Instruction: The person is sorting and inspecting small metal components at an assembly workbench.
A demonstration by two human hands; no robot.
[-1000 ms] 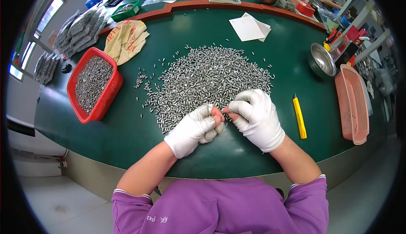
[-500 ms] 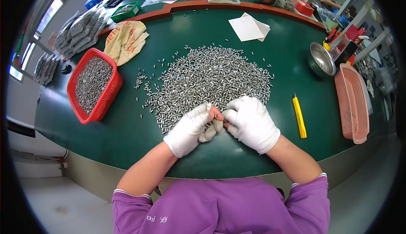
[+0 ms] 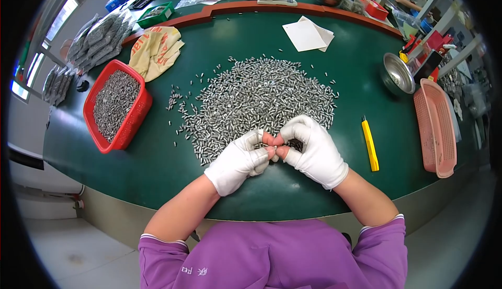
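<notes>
Bullet-shaped metal pieces [image 3: 256, 93], tons of them, and you're parked right at the heap! It spreads over the middle of your green tabletop [image 3: 358, 85], just past your hands, with strays off its left side and a few way over at the far side. So what have your fingers got hold of?

Check your fingertips: they're pinched nearly together. Your left hand [image 3: 235, 162] and right hand [image 3: 314, 150] meet at the near edge of the heap, bare thumb and index tips poking out of your white gloves [image 3: 327, 169], and you've got one small metal piece [image 3: 275, 147] squeezed between them. Too tiny and too covered to tell which way it points.

Gotcha. And your red basket [image 3: 138, 112] on the left, same stuff?

Looks like it, you've got it loaded with similar little parts [image 3: 116, 106]. Just beyond it you have a crumpled cream bag or cloth [image 3: 157, 51], can't tell which. On your right lies a yellow utility knife [image 3: 370, 145], then a pink plastic basket [image 3: 433, 127] with a steel bowl [image 3: 398, 74] just beside it. Past the heap you've got two overlapping white cards [image 3: 302, 37].
</notes>
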